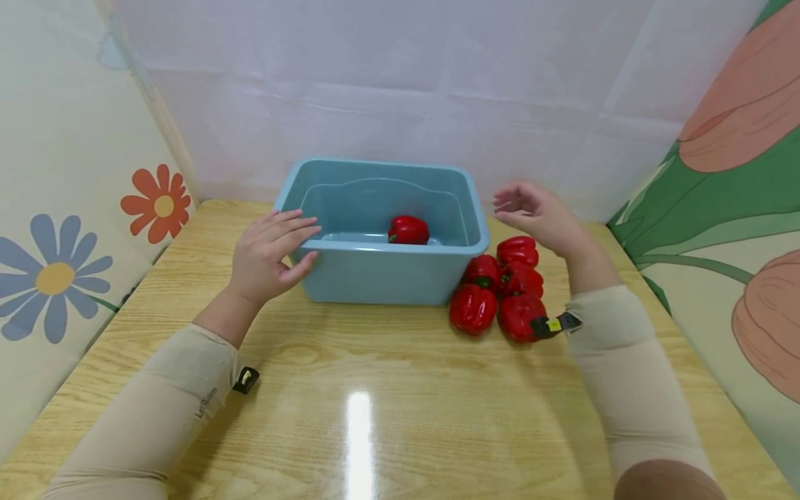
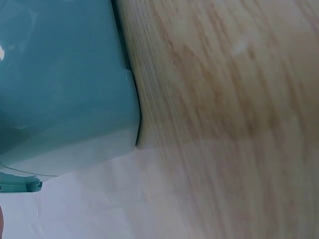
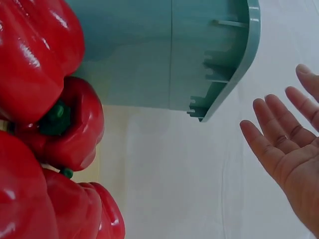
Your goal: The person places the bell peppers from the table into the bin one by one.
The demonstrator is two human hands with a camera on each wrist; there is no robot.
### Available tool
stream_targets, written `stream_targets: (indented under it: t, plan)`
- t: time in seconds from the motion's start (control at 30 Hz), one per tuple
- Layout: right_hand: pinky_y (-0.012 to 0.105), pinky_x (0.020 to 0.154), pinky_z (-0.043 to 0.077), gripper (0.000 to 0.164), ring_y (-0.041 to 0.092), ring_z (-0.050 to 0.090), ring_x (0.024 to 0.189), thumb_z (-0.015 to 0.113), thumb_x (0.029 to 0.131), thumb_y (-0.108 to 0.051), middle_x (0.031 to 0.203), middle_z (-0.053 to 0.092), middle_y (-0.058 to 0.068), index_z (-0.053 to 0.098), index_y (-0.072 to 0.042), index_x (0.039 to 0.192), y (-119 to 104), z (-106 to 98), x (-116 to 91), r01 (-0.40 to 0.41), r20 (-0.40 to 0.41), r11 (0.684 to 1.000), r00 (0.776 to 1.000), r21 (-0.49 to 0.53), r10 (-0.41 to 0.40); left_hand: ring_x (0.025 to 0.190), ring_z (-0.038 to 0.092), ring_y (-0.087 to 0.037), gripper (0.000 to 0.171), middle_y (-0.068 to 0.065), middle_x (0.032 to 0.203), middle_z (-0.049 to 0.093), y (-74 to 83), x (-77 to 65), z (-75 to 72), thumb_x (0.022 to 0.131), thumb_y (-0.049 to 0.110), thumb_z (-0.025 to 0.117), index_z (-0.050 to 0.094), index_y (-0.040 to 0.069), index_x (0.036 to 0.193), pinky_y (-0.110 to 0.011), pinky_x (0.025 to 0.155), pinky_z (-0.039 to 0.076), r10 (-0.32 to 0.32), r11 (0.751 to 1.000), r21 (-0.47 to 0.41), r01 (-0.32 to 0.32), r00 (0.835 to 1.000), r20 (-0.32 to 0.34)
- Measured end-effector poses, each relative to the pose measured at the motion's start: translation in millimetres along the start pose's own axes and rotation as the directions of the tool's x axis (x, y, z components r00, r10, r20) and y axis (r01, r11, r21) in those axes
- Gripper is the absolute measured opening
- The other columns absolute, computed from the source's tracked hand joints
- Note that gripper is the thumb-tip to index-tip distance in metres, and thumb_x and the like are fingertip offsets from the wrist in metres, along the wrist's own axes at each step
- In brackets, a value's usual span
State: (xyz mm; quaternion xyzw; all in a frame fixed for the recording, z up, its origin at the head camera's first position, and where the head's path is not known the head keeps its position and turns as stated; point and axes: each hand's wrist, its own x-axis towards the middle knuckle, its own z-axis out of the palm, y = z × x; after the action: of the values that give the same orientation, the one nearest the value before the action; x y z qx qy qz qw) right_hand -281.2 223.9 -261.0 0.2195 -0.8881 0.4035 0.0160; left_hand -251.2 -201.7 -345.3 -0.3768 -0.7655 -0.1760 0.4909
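A blue plastic bin (image 1: 381, 274) stands upright near the back of the table, with one red bell pepper (image 1: 409, 230) lying inside. My left hand (image 1: 270, 253) rests at the bin's left front corner, fingers stretched over the rim. On the other side, my right hand (image 1: 536, 212) is raised in the air to the right of the bin and holds nothing. Its fingers are relaxed and spread in the right wrist view. Below it, several red bell peppers (image 1: 473, 309) lie bunched against the bin's right side; their green stems show in the right wrist view.
The wooden table (image 1: 300, 389) carries everything. Behind the bin hangs a white sheet (image 1: 375, 90). Flower-printed panels (image 1: 56, 167) flank the table at left and right. Black straps with tags hang from both sleeves (image 1: 606, 333).
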Motion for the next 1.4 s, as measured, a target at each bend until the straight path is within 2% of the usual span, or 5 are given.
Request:
stream_targets:
  t: [0.33,0.93,1.07,1.3,1.4]
  plan:
    - [0.027,0.083,0.048,0.036,0.02,0.054,0.105,0.059,0.088,-0.024,0.116,0.057,0.009,0.052,-0.006,0.119,11.0,-5.7,-12.6,-0.029,0.022,0.999,0.999,-0.025,0.029,0.103,0.06,-0.031,0.04,-0.011,0.103,0.068,-0.2,-1.2,1.2,0.081,0.035,0.054,0.07,0.006,0.104,-0.051,0.089,0.043,-0.008,1.0,0.007,0.008,1.0,-0.006]
    - [0.046,0.089,0.044,0.036,0.023,0.054,0.107,0.059,0.088,-0.026,0.116,0.058,0.011,0.052,-0.008,0.119,46.2,-11.7,-42.6,-0.084,0.056,0.995,0.995,-0.059,0.087,0.102,0.06,-0.032,0.038,-0.011,0.104,0.068,0.4,0.3,-0.1,0.08,0.033,0.057,0.07,0.005,0.104,-0.052,0.088,0.043,0.006,1.0,-0.004,-0.006,1.0,-0.013]
    - [0.042,0.088,0.045,0.035,0.021,0.055,0.105,0.06,0.088,-0.024,0.114,0.059,0.011,0.053,-0.007,0.118,53.7,-11.6,-50.4,-0.1,0.064,0.991,0.992,-0.087,0.105,0.102,0.06,-0.033,0.039,-0.011,0.104,0.067,0.8,0.3,-0.2,0.081,0.034,0.057,0.069,0.006,0.104,-0.053,0.088,0.043,0.002,1.0,-0.005,-0.002,1.0,-0.015]
    - [0.022,0.08,0.047,0.037,0.02,0.055,0.104,0.061,0.087,-0.022,0.115,0.058,0.015,0.053,-0.006,0.119,67.9,-9.5,-61.7,-0.119,0.091,0.991,0.988,-0.059,0.124,0.102,0.06,-0.033,0.04,-0.011,0.104,0.068,0.9,1.0,-0.1,0.083,0.037,0.056,0.07,0.005,0.103,-0.053,0.088,0.043,0.002,1.0,-0.007,-0.002,1.0,-0.016]
    - [0.028,0.084,0.047,0.037,0.021,0.054,0.106,0.061,0.087,-0.022,0.117,0.058,0.014,0.052,-0.007,0.12,71.3,-7.3,-65.7,-0.132,0.101,0.991,0.986,-0.032,0.135,0.102,0.06,-0.033,0.039,-0.011,0.104,0.068,1.4,1.4,-0.5,0.083,0.036,0.056,0.07,0.005,0.103,-0.053,0.088,0.043,0.004,1.0,-0.01,-0.005,1.0,-0.016]
